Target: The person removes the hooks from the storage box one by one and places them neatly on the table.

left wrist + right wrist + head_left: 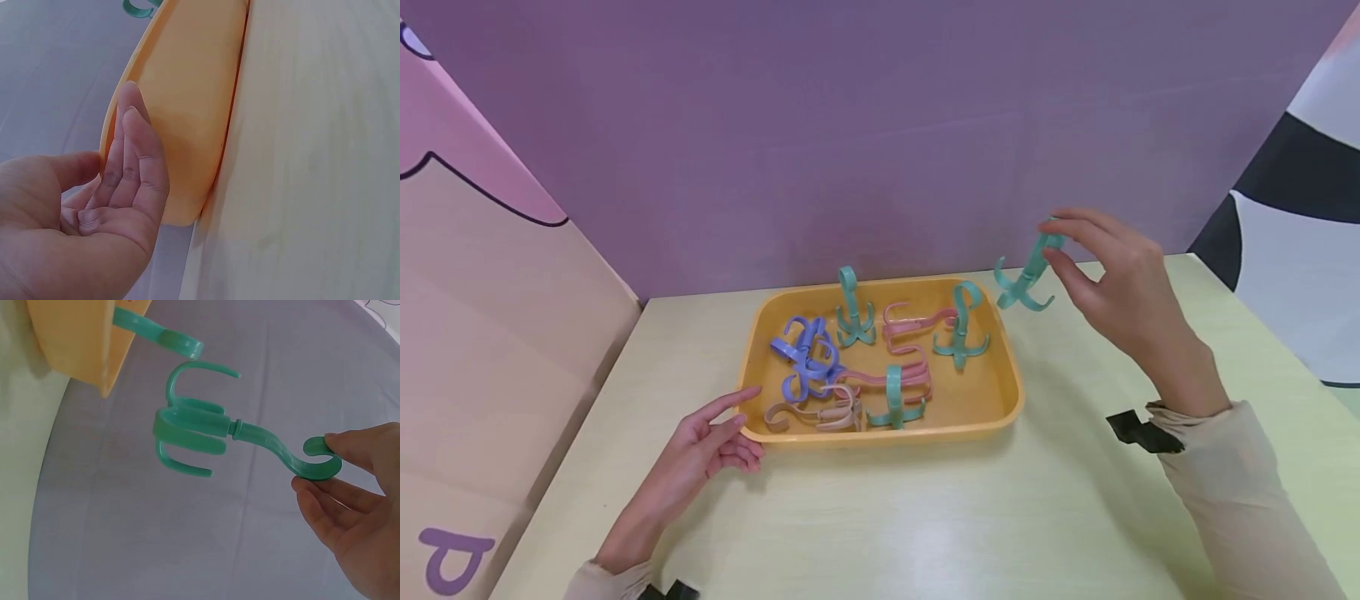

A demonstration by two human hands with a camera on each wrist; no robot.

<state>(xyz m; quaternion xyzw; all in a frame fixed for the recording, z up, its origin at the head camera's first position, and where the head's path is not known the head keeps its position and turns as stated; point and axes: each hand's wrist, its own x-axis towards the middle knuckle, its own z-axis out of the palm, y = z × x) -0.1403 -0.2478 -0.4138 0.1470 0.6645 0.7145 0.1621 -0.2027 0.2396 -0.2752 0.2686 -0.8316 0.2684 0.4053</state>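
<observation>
My right hand pinches a green multi-prong hook by its curved hanger end, between thumb and fingers. It is held up beyond the right end of a yellow tray, prongs pointing down and left in the head view. My left hand holds the tray's front left corner; in the left wrist view its thumb is at the rim and its fingers lie along the outer wall. Inside the tray are more green hooks, blue hooks, pink hooks and a beige hook.
The tray stands on a pale wooden table, near its back edge. A purple backdrop rises behind the table. Printed panels flank it: a beige and pink one on the left, a black and white one on the right.
</observation>
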